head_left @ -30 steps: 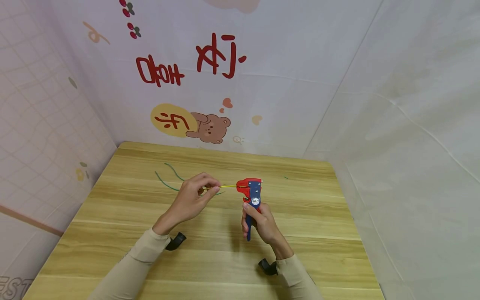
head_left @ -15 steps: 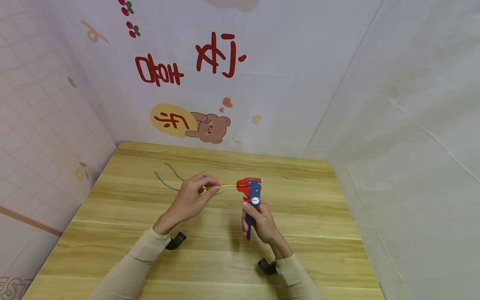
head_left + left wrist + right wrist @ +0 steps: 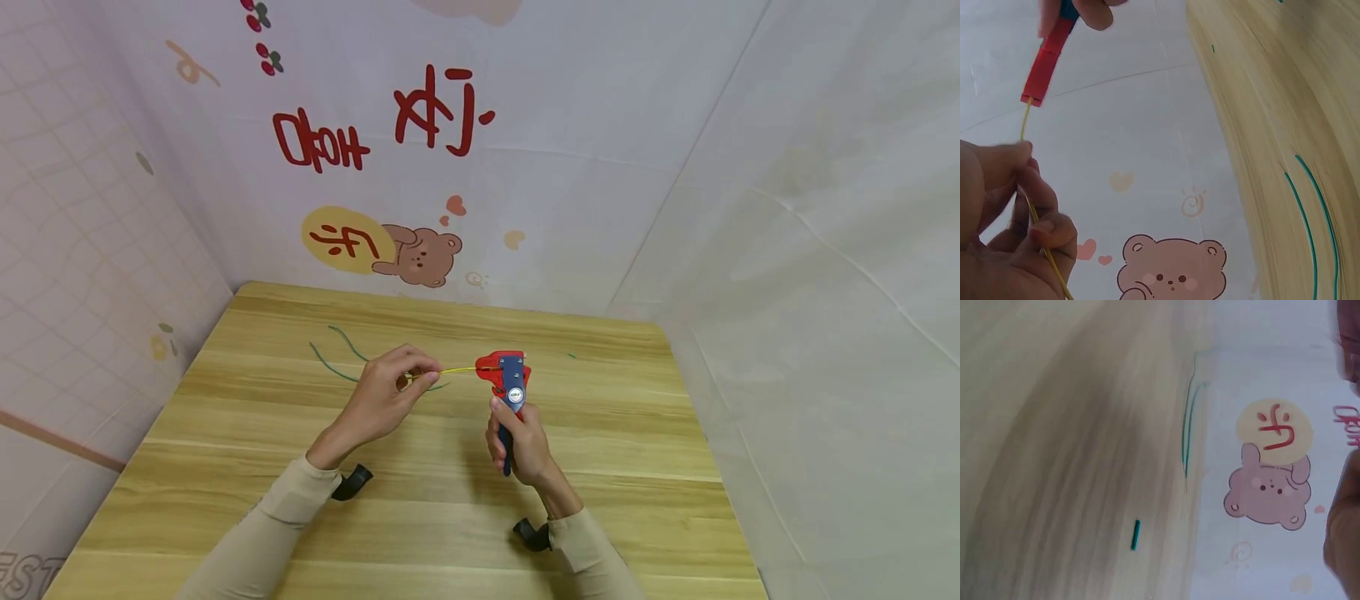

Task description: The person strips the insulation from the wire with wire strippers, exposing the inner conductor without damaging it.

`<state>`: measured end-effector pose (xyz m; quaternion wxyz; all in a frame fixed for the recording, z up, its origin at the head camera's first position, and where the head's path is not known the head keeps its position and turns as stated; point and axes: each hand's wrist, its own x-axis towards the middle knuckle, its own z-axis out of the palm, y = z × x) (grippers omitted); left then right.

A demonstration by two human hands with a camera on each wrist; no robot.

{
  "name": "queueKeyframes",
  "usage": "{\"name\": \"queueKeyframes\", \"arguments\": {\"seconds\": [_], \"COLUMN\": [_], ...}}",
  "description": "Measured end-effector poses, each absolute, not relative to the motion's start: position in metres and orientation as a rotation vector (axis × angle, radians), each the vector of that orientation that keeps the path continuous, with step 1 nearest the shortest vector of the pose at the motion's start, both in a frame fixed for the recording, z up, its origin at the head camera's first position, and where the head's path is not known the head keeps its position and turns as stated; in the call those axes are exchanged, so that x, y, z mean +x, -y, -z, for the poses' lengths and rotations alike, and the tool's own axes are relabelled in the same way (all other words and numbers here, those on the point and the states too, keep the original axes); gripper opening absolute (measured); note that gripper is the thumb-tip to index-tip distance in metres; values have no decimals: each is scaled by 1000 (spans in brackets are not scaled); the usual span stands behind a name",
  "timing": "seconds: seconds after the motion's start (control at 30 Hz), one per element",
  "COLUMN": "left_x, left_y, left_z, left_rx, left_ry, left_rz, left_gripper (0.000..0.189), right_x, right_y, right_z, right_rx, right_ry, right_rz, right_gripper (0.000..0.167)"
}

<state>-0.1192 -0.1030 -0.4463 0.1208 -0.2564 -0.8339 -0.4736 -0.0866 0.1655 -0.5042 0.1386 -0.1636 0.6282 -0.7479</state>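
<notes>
My left hand (image 3: 386, 402) pinches a thin yellow wire (image 3: 459, 369) between thumb and fingertips; its tail runs down through the fingers in the left wrist view. My right hand (image 3: 529, 448) grips a red-and-blue wire stripper (image 3: 512, 367) by the handles, held upright above the table. The wire's far end meets the stripper's red nose (image 3: 1040, 74), and its tip is hidden there. In the right wrist view only a blurred part of the hand (image 3: 1344, 531) shows at the edge, without the tool.
Two green wires (image 3: 327, 364) lie on the wooden table (image 3: 420, 517) behind and left of my left hand. A short green scrap (image 3: 1135, 535) lies at the back right. A printed cloth wall (image 3: 570, 192) rises behind the table. Black curved mounts (image 3: 352, 482) hang at both wrists.
Over the last half second the wire stripper has shifted slightly right and up and tilted a little, with my right hand. My left hand stays in place, holding the yellow wire.
</notes>
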Motion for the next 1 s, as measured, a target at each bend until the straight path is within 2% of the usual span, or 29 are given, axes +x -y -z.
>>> {"name": "queueKeyframes", "arguments": {"seconds": [1.0], "left_x": [-118], "left_y": [104], "left_z": [444], "left_rx": [-769], "left_ry": [2407], "left_rz": [1430], "left_gripper": [9], "right_x": [-85], "right_y": [-167], "right_z": [500], "right_rx": [-564], "right_ry": [-1904], "right_rz": [2165], "right_gripper": [54]}}
